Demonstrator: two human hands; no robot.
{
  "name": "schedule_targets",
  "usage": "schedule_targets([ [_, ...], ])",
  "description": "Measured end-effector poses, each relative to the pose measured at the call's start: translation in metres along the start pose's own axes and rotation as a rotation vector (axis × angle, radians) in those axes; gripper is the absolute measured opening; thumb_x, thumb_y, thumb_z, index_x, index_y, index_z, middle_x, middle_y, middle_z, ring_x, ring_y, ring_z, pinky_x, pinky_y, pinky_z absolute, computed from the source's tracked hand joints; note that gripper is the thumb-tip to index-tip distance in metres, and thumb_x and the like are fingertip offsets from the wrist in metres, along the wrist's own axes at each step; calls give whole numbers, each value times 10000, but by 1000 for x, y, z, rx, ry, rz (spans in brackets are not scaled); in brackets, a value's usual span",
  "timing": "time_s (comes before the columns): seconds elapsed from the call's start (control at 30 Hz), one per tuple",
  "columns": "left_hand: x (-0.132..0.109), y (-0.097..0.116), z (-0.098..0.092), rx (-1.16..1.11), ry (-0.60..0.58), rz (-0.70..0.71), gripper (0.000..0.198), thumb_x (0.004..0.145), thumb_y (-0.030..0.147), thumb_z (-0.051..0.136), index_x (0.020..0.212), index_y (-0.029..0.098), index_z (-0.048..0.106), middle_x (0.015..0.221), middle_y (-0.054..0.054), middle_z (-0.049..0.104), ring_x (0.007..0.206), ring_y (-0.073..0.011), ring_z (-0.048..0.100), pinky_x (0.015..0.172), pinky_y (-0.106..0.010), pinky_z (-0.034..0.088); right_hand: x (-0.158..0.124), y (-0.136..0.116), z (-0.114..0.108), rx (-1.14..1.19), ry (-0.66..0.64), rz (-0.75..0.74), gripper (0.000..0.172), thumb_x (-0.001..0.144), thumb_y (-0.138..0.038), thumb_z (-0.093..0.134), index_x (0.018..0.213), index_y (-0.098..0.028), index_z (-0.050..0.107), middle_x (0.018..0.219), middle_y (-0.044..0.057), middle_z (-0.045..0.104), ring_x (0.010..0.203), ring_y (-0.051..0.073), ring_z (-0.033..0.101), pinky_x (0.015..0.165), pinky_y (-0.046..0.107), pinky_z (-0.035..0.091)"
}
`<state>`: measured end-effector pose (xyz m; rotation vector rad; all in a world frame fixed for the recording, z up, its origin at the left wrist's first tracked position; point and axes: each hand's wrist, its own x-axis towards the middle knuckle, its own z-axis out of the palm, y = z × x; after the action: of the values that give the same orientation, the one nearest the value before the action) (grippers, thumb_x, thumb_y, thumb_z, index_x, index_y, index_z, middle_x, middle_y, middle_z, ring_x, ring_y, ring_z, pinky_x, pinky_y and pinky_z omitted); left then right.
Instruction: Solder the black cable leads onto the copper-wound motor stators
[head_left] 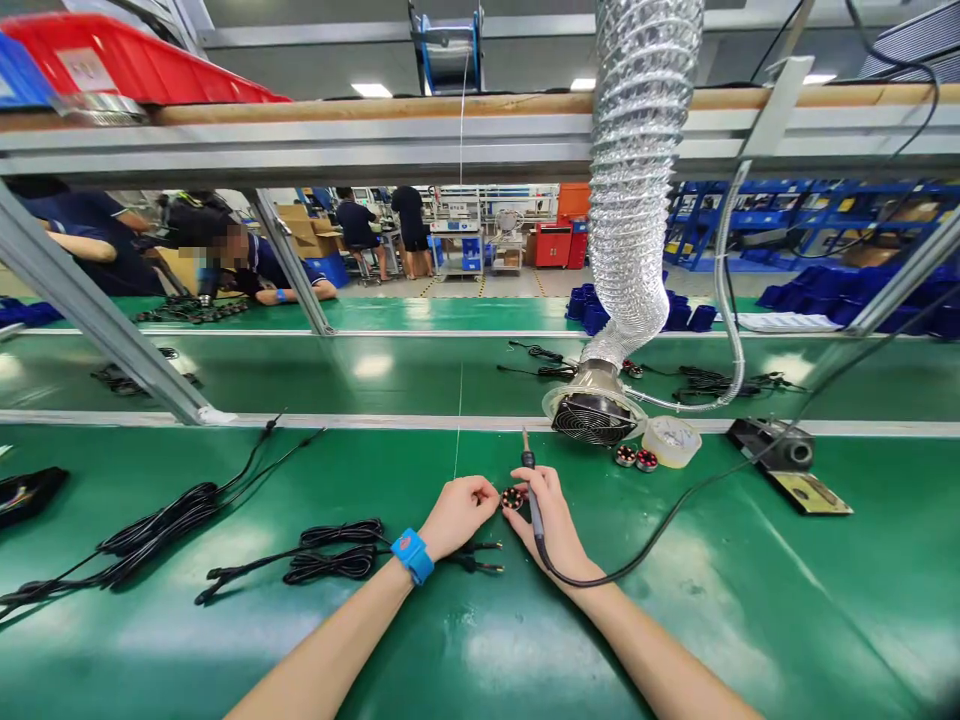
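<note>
My right hand (551, 515) grips a soldering iron (535, 505), its tip pointing up and away from me. The thumb of that hand also touches a small round part (512, 498) with a ring of metal spots. My left hand (463, 512), a blue band on its wrist, is closed in a pinch at the left edge of this part. A thin solder wire (458, 430) runs down from a spool (448, 55) overhead into the left hand; its end is hidden by the fingers. A coiled black cable (337, 550) lies beside and partly beneath the left wrist.
An extractor fan (596, 415) hangs from a foil duct (637, 180). Near it are two more round parts (636, 458), a tape roll (673, 440) and a soldering iron stand (780, 450). Another black cable bundle (161, 520) lies left. People work across the bench.
</note>
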<state>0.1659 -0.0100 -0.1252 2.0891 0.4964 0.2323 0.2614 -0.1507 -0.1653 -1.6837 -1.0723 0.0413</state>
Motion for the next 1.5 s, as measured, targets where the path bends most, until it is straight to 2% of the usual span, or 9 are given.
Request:
schedule_targets([
  [0.17, 2, -2, 1, -27, 43, 38, 277, 763, 420, 507, 720, 162, 600, 725, -22, 612, 674, -149, 511, 648, -252, 391, 1, -1, 0, 13, 3, 15, 478, 766, -62, 615, 1187, -255, 494, 1141, 37, 416, 941, 124, 596, 903, 295, 513],
  [0.4, 2, -5, 2, -29, 5, 25, 292, 762, 437, 526, 774, 158, 612, 756, -18, 617, 659, -145, 509, 628, -252, 386, 1, -3, 1, 1, 21, 12, 511, 736, -29, 631, 1176, -248, 493, 1131, 29, 420, 913, 110, 586, 871, 274, 518],
  [0.57, 3, -4, 3, 10, 35, 35, 290, 775, 436, 513, 743, 162, 600, 723, -9, 596, 646, -138, 487, 625, -248, 377, 1, -6, -2, -3, -1, 33, 525, 724, -28, 656, 1176, -242, 494, 1131, 31, 419, 907, 110, 593, 885, 288, 518],
  [0.73, 3, -2, 1, -47, 37, 31, 290, 787, 433, 502, 768, 158, 594, 756, -12, 603, 673, -137, 506, 651, -243, 396, 1, -5, -2, -4, 6, 26, 496, 748, -50, 643, 1179, -246, 495, 1143, 37, 418, 923, 119, 594, 886, 299, 524],
  [0.97, 1, 1, -2, 46, -15, 11, 223, 732, 363, 552, 756, 154, 626, 704, 1, 604, 564, -106, 405, 551, -228, 314, 1, -3, -1, -10, 18, 9, 497, 758, -64, 668, 1181, -258, 492, 1136, 29, 420, 913, 115, 595, 874, 288, 526],
  [1.13, 2, -2, 0, 36, 2, 32, 210, 754, 354, 516, 720, 163, 595, 689, 1, 584, 595, -117, 433, 590, -239, 344, 1, -3, -1, -20, 5, 21, 503, 757, -60, 670, 1182, -261, 493, 1133, 27, 423, 910, 117, 594, 877, 291, 526],
  [1.33, 4, -2, 3, 8, 68, 125, 226, 814, 380, 469, 762, 175, 549, 790, -14, 543, 725, -143, 489, 655, -249, 387, 2, -4, -1, -35, -9, 28, 503, 756, -60, 666, 1187, -255, 495, 1134, 28, 425, 900, 111, 597, 866, 284, 528],
  [1.5, 2, 5, -5, -93, 77, 99, 284, 862, 434, 438, 796, 174, 532, 760, 4, 519, 666, -123, 451, 624, -233, 383, 2, -7, -4, -40, -9, 24, 467, 768, -88, 660, 1178, -245, 501, 1125, 35, 427, 887, 114, 594, 858, 296, 531],
])
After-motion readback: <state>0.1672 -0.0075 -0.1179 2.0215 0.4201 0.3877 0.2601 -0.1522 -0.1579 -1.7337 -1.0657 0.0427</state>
